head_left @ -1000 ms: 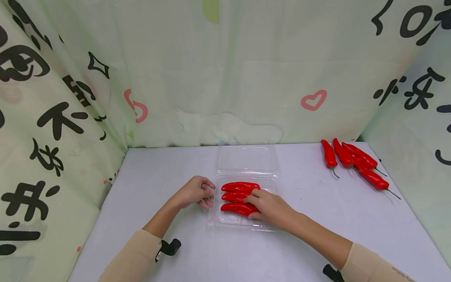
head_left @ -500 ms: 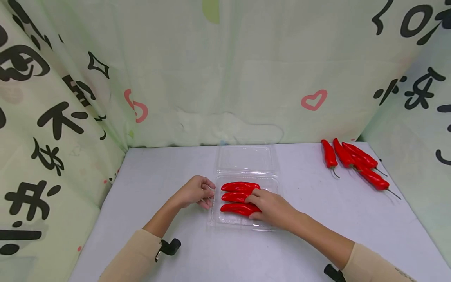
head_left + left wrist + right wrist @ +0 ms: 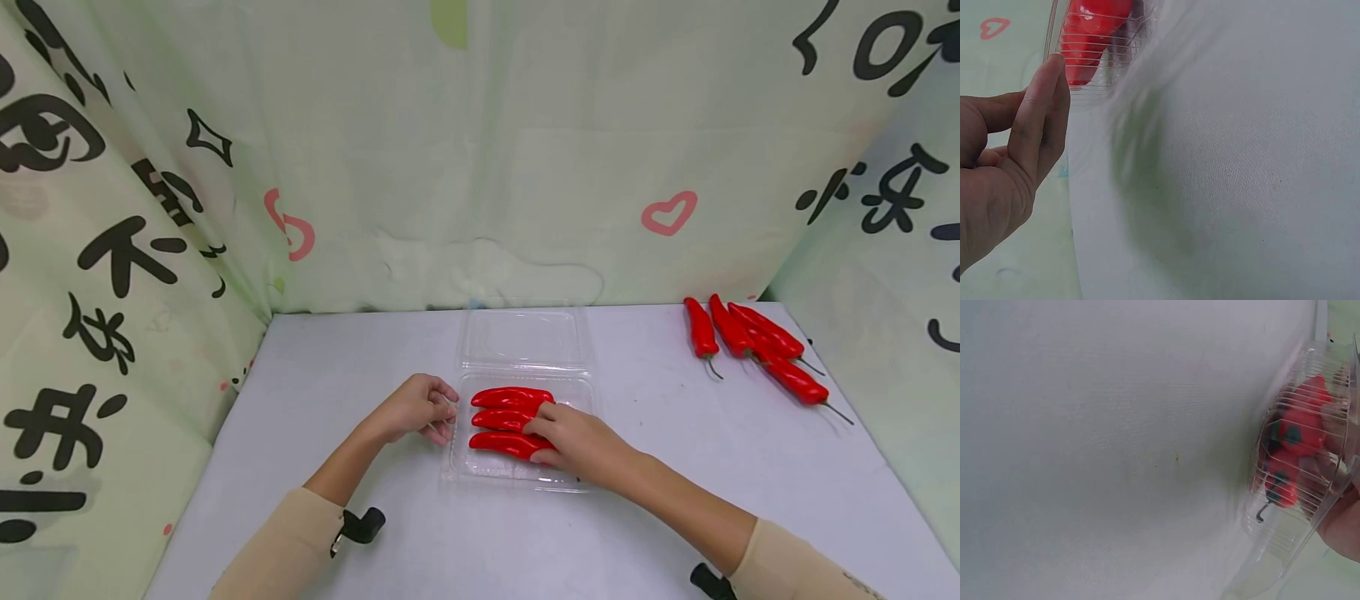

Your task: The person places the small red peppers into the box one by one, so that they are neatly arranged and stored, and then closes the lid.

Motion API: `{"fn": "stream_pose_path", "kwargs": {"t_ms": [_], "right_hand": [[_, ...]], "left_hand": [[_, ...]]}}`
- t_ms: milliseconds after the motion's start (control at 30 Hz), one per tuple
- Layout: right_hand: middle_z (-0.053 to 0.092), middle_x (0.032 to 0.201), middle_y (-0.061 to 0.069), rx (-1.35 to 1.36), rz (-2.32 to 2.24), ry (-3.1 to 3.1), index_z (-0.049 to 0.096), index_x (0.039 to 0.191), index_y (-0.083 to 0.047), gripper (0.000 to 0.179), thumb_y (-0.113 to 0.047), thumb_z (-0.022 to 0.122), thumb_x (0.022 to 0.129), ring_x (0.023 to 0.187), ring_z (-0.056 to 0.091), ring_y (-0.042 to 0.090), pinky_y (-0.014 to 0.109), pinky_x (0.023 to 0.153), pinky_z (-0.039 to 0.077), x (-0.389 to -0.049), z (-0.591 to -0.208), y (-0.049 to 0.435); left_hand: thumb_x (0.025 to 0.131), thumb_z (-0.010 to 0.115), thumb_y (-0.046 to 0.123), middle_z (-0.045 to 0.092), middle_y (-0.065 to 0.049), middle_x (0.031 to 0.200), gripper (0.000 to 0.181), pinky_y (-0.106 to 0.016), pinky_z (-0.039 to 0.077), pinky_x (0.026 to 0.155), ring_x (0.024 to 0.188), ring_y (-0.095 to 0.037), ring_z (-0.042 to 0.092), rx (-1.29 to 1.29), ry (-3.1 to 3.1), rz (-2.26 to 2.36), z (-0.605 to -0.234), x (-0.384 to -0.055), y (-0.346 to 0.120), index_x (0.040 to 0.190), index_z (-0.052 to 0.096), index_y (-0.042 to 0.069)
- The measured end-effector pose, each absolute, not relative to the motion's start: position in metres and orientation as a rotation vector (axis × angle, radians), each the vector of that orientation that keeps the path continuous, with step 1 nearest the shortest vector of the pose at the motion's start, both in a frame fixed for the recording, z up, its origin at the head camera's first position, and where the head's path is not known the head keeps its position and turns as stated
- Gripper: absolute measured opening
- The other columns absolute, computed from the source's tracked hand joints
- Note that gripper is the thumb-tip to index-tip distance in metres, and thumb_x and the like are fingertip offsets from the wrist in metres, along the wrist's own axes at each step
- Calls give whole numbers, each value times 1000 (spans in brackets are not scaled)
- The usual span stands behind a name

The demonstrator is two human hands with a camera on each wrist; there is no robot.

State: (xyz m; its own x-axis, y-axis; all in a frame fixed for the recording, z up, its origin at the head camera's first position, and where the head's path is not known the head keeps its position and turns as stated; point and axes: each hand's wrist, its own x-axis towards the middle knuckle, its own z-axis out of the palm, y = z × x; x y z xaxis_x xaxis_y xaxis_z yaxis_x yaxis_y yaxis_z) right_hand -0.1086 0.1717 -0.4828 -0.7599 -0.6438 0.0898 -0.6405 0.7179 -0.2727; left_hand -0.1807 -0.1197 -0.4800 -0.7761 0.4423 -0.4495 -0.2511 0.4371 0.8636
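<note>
A pale green curtain point(image 3: 420, 150) with dark lettering and a pink heart point(image 3: 669, 213) stands beyond my fingers, and the white-covered table point(image 3: 510, 550) spreads out below them. Between my two hands lies the clear container point(image 3: 491, 472), flat on the table and unfolded. Under the fingers of my right hand point(image 3: 573, 442) is the near pepper point(image 3: 501, 444), red and glossy inside the container; I hold it by its stem end, thumb on the side toward me and fingers curled over the other. Just past it, my fingertips also reach the middle pepper point(image 3: 497, 420), and the far pepper point(image 3: 512, 397) lies beyond that one. All three run side by side, tips toward my left fingers. Through the ribbed wall by my right hand I see green caps and a bent stem point(image 3: 1263, 512), somewhat blurred.

My left hand point(image 3: 423, 408) has its thumb and fingertips close together at the container's left rim; whether they pinch it, I cannot tell. The open lid point(image 3: 525, 340) lies beyond the fingers of both hands. Well off to the right of my right fingers, farther out, sits a single loose pepper point(image 3: 701, 327) beside a cluster of overlapping red peppers point(image 3: 792, 381), their stems pointing toward me. Behind my fingers come beige sleeves point(image 3: 288, 546).
</note>
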Motion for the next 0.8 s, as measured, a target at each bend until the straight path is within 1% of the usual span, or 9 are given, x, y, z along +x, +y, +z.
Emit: {"fn": "stream_pose_path", "kwargs": {"t_ms": [167,333,800], "right_hand": [[65,98,0,-1068,-470,2896,73,115,-12,37,-23,87,83,87,62,13,24,74,62,-109,-482,172],[66,100,0,-1039,-488,2894,72,114,-13,37,-25,88,82,90,64,14,27,77,63,-108,-482,171],[68,103,1,-1006,-484,2888,73,116,-13,40,-27,88,82,94,65,16,29,80,64,-108,-483,171]], "left_hand": [[98,65,0,71,-22,93,23,-34,65,62,62,-19,70,160,2041,1380,-481,-181,-120,120,60,-7],[98,65,0,71,-23,92,24,-33,65,61,61,-19,70,160,2043,1381,-480,-180,-120,120,60,-7],[98,65,-1,70,-23,92,24,-34,65,61,61,-19,70,167,2035,1393,-481,-181,-119,120,59,-9]]}}
